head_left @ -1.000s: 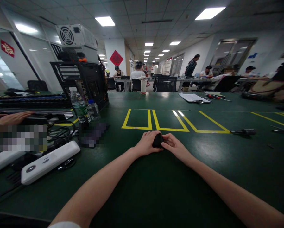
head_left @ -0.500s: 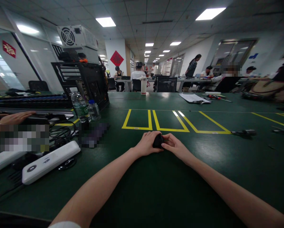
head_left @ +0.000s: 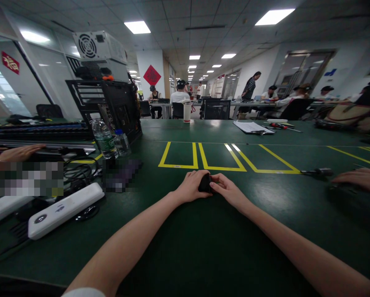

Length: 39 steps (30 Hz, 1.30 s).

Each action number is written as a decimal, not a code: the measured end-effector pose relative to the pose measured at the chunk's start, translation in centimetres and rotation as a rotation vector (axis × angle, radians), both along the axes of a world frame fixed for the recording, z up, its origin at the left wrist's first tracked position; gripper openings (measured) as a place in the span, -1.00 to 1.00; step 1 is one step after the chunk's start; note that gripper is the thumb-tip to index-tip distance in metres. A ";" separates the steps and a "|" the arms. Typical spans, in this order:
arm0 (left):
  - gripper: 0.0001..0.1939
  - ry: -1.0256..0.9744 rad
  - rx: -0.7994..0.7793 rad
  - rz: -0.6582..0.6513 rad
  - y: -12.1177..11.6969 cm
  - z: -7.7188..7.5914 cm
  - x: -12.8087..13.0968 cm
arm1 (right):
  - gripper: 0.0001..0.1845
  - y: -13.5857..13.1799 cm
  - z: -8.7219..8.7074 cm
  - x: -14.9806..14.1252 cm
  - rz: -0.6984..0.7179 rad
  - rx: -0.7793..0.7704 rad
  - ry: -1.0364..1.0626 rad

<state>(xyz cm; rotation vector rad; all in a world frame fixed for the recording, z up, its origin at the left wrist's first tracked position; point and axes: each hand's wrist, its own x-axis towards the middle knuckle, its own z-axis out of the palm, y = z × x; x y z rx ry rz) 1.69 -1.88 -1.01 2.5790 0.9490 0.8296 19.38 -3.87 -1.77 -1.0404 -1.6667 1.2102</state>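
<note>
A small black hard-looking object (head_left: 205,182) is pinched between the left hand (head_left: 191,186) and right hand (head_left: 227,189), fingers closed round it, just before the yellow taped rectangles (head_left: 203,159); seemingly light, rigid, best gripped by its sides.

Bench (head_left: 203,247): dark green mat, smooth, faint sheen, ceiling lights reflected toward far edge. Yellow tape lines (head_left: 203,167) on mat, glossy. Small black object (head_left: 205,182) between left hand (head_left: 191,187) and right hand (head_left: 228,190): matt, dark, material unclear. White power strips (head_left: 64,210) near left edge: smooth glossy plastic. Water bottles (head_left: 104,140): clear plastic, shiny. Black computer chassis (head_left: 110,103) at far left: perforated metal, matt. Power supply (head_left: 100,47) on top: grey metal, dull sheen. Papers (head_left: 253,127) toward far edge: matt white.
</note>
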 end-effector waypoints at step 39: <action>-0.36 -0.002 0.051 0.005 0.1 -0.3 0.0 | -0.72 -0.5 0.1 0.1 0.052 0.026 0.040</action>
